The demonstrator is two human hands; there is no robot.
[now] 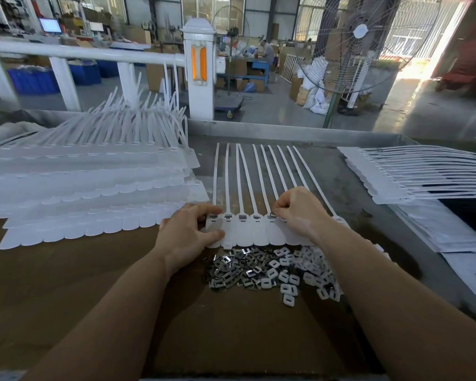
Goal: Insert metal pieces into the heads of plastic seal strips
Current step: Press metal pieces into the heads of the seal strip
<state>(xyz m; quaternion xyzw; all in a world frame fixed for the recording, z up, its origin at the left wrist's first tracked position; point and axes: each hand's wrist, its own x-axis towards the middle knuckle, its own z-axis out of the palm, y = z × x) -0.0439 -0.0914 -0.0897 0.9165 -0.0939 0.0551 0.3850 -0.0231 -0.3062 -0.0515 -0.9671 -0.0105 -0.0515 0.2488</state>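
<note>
Strip row: joined row of white plastic seal strips (254, 232) lies flat on the brown cardboard sheet (66, 284), heads toward the person, tails fanned out away across the grey table (355, 204).
Heads: four slots in the middle of the row show a seated metal piece; the heads further right are under the right hand, can't tell.
Left hand (188, 233): at the left end of the row, thumb laid on the tab of the end strip, fingers curled over its head; pinching that strip and holding it down.
Right hand (300, 209): over the heads toward the right end, fingertips bunched downward at a head slot. They meet on a metal piece at the slot, mostly covered.
Metal pieces (237, 270): loose pile of shiny clips on the cardboard, just below the strip tabs, between the two forearms.
White caps (294, 273): small white plastic rectangular pieces heaped touching the right side of the metal pile.
Left stock: large overlapping stack of strip sheets (80, 193), tails pointing up and away.
Right stock: smaller stack of strip sheets (423, 174) near the right table edge, tails pointing right.
Background: white railing (80, 52), standing fan (360, 34) behind the table.
</note>
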